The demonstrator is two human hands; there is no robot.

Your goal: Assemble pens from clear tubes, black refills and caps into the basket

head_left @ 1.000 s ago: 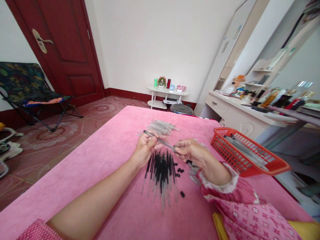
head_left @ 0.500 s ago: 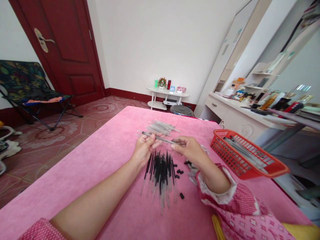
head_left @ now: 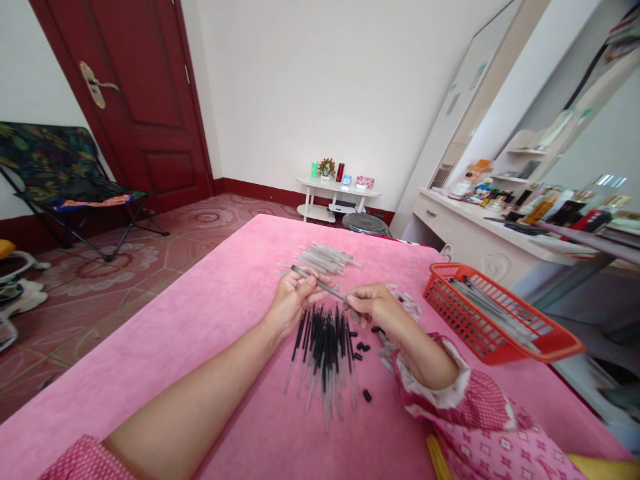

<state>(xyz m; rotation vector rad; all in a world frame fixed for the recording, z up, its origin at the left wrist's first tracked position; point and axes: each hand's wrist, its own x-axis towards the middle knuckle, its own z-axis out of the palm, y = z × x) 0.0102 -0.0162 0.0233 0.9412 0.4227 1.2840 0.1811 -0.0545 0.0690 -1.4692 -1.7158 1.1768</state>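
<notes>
Between my hands, above the pink cloth, is a slim grey pen [head_left: 330,288] with a dark end, sloping down to the right. My left hand [head_left: 293,300] grips it near the dark end, thumb on top. At the lower end, the fingers of my right hand [head_left: 375,303] are pinched around the pen's tip. Just below lies a fanned pile of pen refills [head_left: 325,343], black at one end and clear at the other. Small black caps [head_left: 360,347] are scattered to its right. Beyond my hands rests a heap of translucent grey pen barrels [head_left: 327,257].
An orange-red plastic basket [head_left: 555,345] with grey pens in it stands at the table's right. Small pale parts [head_left: 413,305] lie beyond my right wrist, partly hidden. The pink-covered table [head_left: 215,313] has a dressing table [head_left: 480,240] to its right.
The pen has tilted more steeply, its right end dropping along with my right hand. Both hands keep their hold, and the whole view has shifted slightly.
</notes>
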